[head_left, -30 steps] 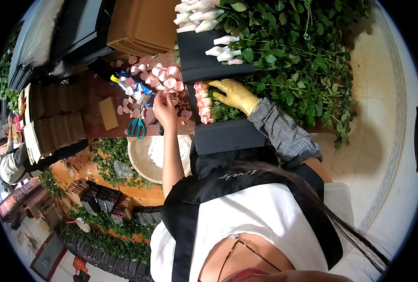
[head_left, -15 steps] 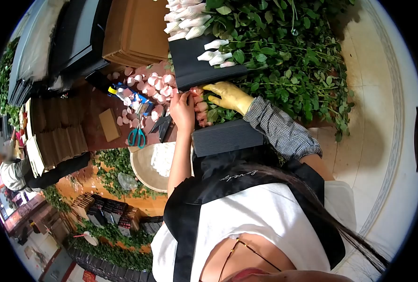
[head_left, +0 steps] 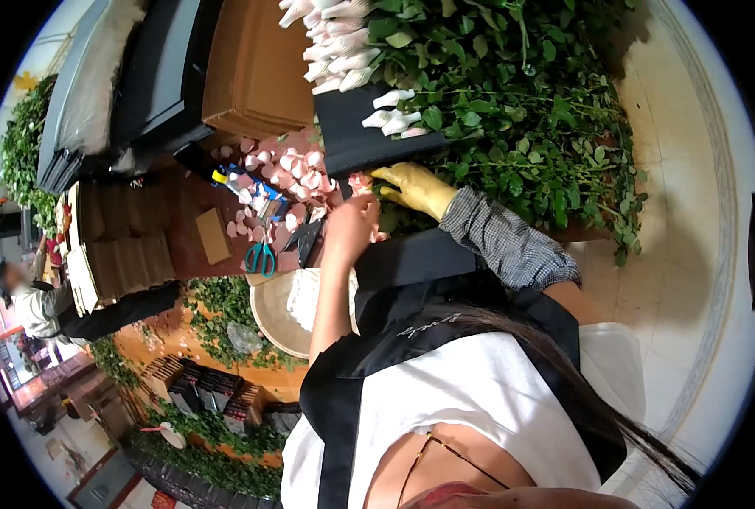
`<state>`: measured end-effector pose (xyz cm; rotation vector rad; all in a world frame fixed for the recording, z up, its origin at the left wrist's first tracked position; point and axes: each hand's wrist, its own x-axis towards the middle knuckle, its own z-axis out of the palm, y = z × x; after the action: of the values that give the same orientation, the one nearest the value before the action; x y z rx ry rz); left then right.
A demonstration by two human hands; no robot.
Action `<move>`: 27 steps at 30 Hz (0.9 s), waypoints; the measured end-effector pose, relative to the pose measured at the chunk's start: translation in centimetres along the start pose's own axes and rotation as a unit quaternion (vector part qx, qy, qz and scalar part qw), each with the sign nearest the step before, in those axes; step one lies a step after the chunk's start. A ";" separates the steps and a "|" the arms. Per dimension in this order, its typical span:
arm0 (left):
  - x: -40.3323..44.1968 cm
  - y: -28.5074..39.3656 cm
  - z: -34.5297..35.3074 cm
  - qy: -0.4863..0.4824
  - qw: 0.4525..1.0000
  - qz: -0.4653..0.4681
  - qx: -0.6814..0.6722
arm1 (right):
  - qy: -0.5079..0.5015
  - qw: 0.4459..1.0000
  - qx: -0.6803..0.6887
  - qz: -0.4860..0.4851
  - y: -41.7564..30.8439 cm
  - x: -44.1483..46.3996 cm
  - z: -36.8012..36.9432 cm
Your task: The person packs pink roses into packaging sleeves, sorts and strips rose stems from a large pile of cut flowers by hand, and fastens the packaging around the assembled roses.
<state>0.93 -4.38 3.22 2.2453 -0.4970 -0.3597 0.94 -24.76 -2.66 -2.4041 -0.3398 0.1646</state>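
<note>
My bare left hand [head_left: 353, 225] is closed, its fingertips against a pink rose [head_left: 360, 183]; whether they pinch a petal is hidden. My right hand [head_left: 420, 188], in a yellow glove, curls its fingers and thumb around the stem side of this rose, just under its head. More pink rose heads [head_left: 379, 236] lie beside my left hand, partly covered by it. A dark ridged board [head_left: 415, 259] lies nearest my body. Another dark board [head_left: 386, 153], beyond my hands, carries several roses in white net sleeves [head_left: 394, 120]. Leafy stems [head_left: 530, 161] spread to the right.
Loose pink petals [head_left: 297, 174], teal-handled scissors [head_left: 260, 260] and a cardboard piece [head_left: 214, 237] lie on the reddish table [head_left: 195, 263]. A round basin [head_left: 267, 318] with white netting stands left of my arm. Cardboard stacks [head_left: 127, 242] rise at left. Another person [head_left: 42, 310] is farther off.
My left hand has moved slightly right and toward me, its fingers more curled over. My gloved fingers have drawn closer around the rose. The whole view has shifted a little.
</note>
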 end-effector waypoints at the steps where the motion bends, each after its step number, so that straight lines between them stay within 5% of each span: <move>1: 0.3 -0.1 1.4 -0.039 0.996 0.013 0.075 | 0.010 1.000 0.004 -0.019 0.3 0.1 0.2; 3: 0.3 1.3 3.0 -0.099 0.973 -0.008 0.206 | 0.010 0.999 0.004 -0.030 0.2 -0.2 0.0; 6: 0.1 2.0 3.8 -0.097 0.973 -0.007 0.209 | -0.028 0.999 0.015 -0.034 -2.0 -0.5 -2.5; 10: -1.4 1.1 5.3 -0.032 0.978 -0.008 0.206 | 0.122 0.961 0.241 -0.055 -6.6 -2.7 -11.2; 12: -1.1 1.2 5.6 -0.063 0.980 -0.014 0.187 | 0.242 0.960 0.138 -0.002 -4.7 -2.4 -12.5; 14: -1.3 3.3 6.4 -0.052 0.966 -0.045 0.249 | 0.133 0.971 0.004 0.196 -0.9 -2.1 -12.5; 16: -0.3 5.6 7.6 -0.037 0.922 -0.098 0.374 | 0.015 0.943 0.207 0.262 3.7 -2.7 -11.8; 17: 1.1 3.3 10.1 -0.156 0.900 -0.109 0.391 | 0.002 0.936 0.247 0.252 2.9 -2.7 -12.5; 21: 1.3 2.3 12.0 -0.092 0.924 -0.146 0.340 | -0.012 0.942 0.248 0.226 2.2 -1.6 -12.7; 23: 0.5 2.5 12.1 0.022 0.928 -0.102 0.357 | -0.003 0.938 0.258 0.233 3.6 -1.4 -11.8; 26: 0.4 3.1 11.6 0.022 0.934 -0.133 0.330 | -0.032 0.989 0.136 0.037 3.9 -0.8 -12.8; 27: 0.5 3.1 11.4 0.024 0.935 -0.133 0.329 | 0.034 0.983 0.149 0.104 1.0 -0.5 -13.4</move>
<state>-4.03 -13.83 -1.79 2.9811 -0.3095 -0.2995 3.50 -34.00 6.75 -2.1381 -0.0277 0.2116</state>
